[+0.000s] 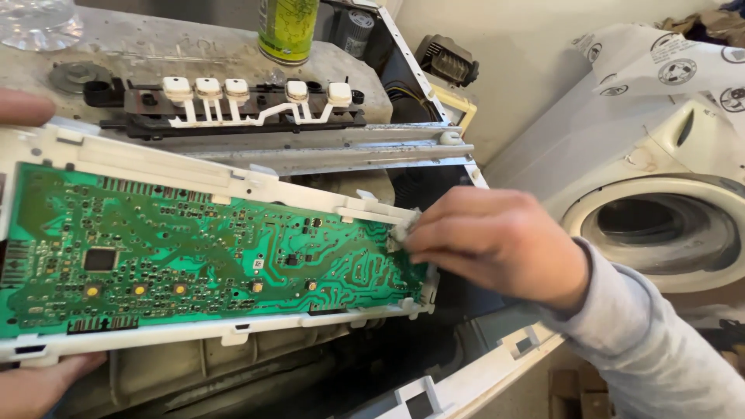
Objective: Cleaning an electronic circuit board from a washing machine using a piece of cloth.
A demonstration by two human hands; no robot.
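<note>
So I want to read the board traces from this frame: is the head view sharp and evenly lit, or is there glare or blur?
Head view: green circuit board sharp and evenly lit, mild sheen, no harsh glare; right hand slightly soft; washing machine drum opening hazier in the background.

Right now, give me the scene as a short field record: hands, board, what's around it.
left hand: grips the left end of the white frame, thumb over its top edge
right hand: presses a small white wad against the board's right end
circuit board: green, solder side up, seated in a long white plastic frame
behind the board: dark strip carrying five white push buttons
further back: green can standing on the grey top
right side: washing machine front panel with round door opening, leaning
</note>
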